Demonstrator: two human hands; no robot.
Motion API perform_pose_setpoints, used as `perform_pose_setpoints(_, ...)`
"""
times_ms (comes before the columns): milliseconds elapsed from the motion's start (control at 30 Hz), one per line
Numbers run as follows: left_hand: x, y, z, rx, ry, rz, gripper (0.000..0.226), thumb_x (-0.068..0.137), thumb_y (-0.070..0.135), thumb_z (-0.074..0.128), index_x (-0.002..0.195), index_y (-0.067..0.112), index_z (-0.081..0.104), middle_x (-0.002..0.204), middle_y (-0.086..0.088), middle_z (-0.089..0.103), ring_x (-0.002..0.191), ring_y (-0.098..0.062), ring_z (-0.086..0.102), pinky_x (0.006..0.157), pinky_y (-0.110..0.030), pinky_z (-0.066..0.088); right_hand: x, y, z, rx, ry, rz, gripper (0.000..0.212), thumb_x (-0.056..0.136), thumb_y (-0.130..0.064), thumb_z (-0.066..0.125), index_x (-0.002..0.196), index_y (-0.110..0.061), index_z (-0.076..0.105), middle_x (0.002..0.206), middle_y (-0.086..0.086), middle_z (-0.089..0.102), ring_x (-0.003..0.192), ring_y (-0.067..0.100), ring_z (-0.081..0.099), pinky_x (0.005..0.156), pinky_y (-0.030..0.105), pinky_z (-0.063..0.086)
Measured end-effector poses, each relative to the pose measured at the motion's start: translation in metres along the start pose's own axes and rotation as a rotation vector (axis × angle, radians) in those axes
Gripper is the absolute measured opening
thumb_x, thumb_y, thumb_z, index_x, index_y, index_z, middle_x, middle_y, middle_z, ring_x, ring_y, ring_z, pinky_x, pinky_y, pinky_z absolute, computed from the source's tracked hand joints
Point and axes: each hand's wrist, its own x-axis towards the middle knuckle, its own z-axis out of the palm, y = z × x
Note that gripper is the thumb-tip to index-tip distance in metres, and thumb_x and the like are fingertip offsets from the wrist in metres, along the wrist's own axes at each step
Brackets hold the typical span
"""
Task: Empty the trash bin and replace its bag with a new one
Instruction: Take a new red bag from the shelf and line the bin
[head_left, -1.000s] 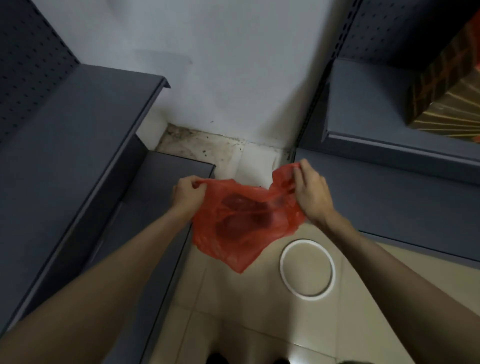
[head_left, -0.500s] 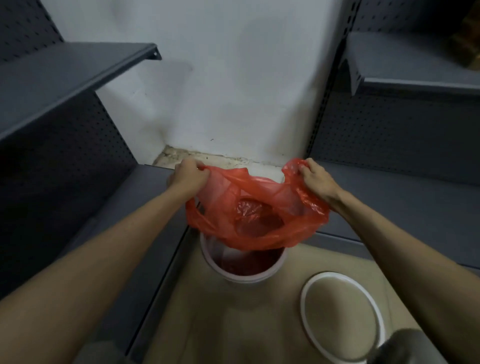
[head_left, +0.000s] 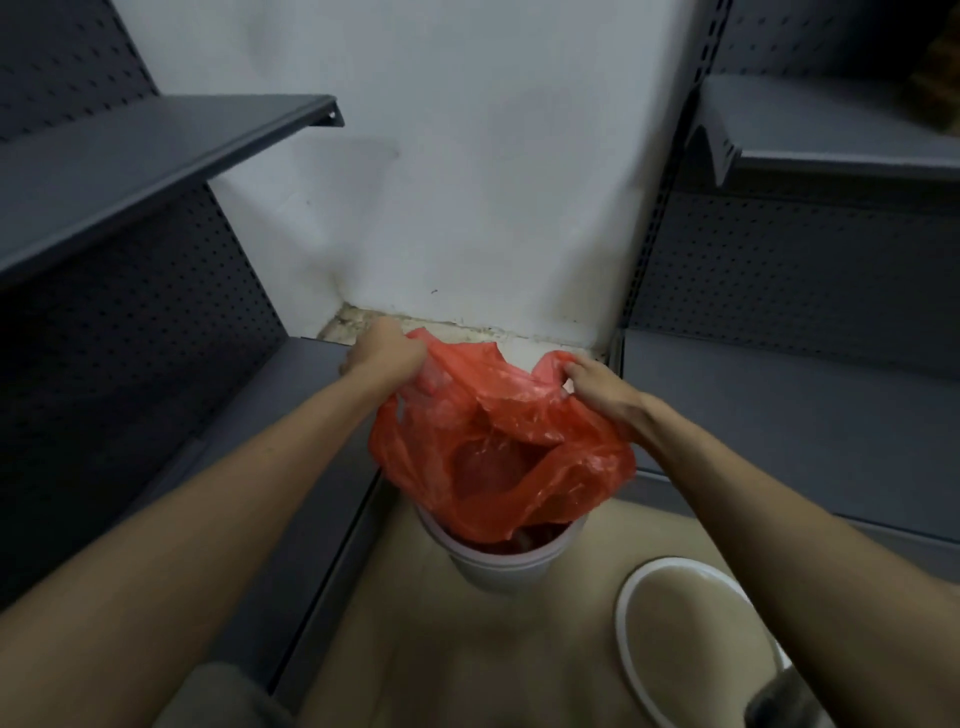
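Observation:
A thin red plastic bag (head_left: 498, 457) hangs open between my two hands, its lower part dropping into a small white round bin (head_left: 501, 564) on the floor. My left hand (head_left: 387, 353) grips the bag's left edge in a closed fist. My right hand (head_left: 597, 387) pinches the bag's right edge. The mouth of the bag is spread wide and faces up. Most of the bin's rim is covered by the bag, and dark red shows inside the bin.
A white ring (head_left: 691, 639) lies flat on the beige tile floor right of the bin. Dark grey metal shelves (head_left: 156, 150) with perforated backs stand close on the left and right (head_left: 831, 135). A white wall (head_left: 467, 182) closes the corner behind.
The view has dropped closer to the floor. The bag came down from the air over the bin, and its bottom now sits deeper inside while my hands spread it wider.

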Motion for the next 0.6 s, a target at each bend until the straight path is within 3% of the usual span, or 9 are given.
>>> perform_pose_setpoints(200, -0.004, 0.005, -0.001, 0.059, -0.012, 0.018, 0.022, 0.079, 0.021, 0.057, 0.097, 0.009, 0.059, 0.111, -0.018, 0.065, 0.104, -0.038, 0.062, 0.089, -0.04, 0.052, 0.008, -0.003, 0.034, 0.096, -0.031, 0.008, 0.038, 0.105, -0.019, 0.025, 0.125, -0.004, 0.053, 0.128, 0.013, 0.055, 0.107, 0.019, 0.053, 0.094, 0.031, 0.042)
perform_pose_setpoints(333, -0.013, -0.012, 0.024, 0.104, -0.126, 0.057, 0.029, 0.083, 0.04, 0.051, 0.092, 0.013, 0.059, 0.1, -0.011, 0.066, 0.097, -0.035, 0.062, 0.089, -0.04, 0.051, 0.003, 0.023, 0.052, -0.016, 0.032, -0.014, 0.036, 0.106, -0.024, 0.025, 0.121, -0.005, 0.052, 0.124, 0.015, 0.057, 0.107, 0.024, 0.054, 0.097, 0.039, 0.043)
perform_pose_setpoints(467, -0.017, -0.031, 0.056, 0.194, -0.202, 0.108, 0.028, 0.087, 0.038, 0.049, 0.073, 0.015, 0.054, 0.09, -0.011, 0.066, 0.084, -0.031, 0.062, 0.078, -0.037, 0.051, -0.002, 0.046, 0.05, -0.148, 0.099, -0.026, 0.032, 0.106, -0.028, 0.025, 0.115, -0.011, 0.05, 0.114, 0.011, 0.059, 0.098, 0.027, 0.055, 0.083, 0.036, 0.041)
perform_pose_setpoints(533, -0.018, -0.039, 0.066, 0.247, -0.211, 0.113, 0.027, 0.09, 0.033, 0.047, 0.074, 0.013, 0.052, 0.09, -0.011, 0.066, 0.081, -0.03, 0.061, 0.071, -0.034, 0.046, -0.003, 0.051, 0.047, -0.283, 0.121, -0.044, 0.027, 0.106, -0.031, 0.023, 0.106, -0.016, 0.046, 0.107, 0.011, 0.06, 0.089, 0.028, 0.054, 0.076, 0.038, 0.04)
perform_pose_setpoints(600, -0.02, -0.045, 0.072, 0.291, -0.187, 0.105, 0.024, 0.093, 0.032, 0.045, 0.086, 0.011, 0.054, 0.099, -0.013, 0.065, 0.086, -0.03, 0.06, 0.073, -0.035, 0.044, -0.006, 0.053, 0.043, -0.4, 0.161, -0.056, 0.025, 0.105, -0.033, 0.022, 0.101, -0.018, 0.042, 0.103, 0.014, 0.062, 0.082, 0.03, 0.051, 0.072, 0.04, 0.041)
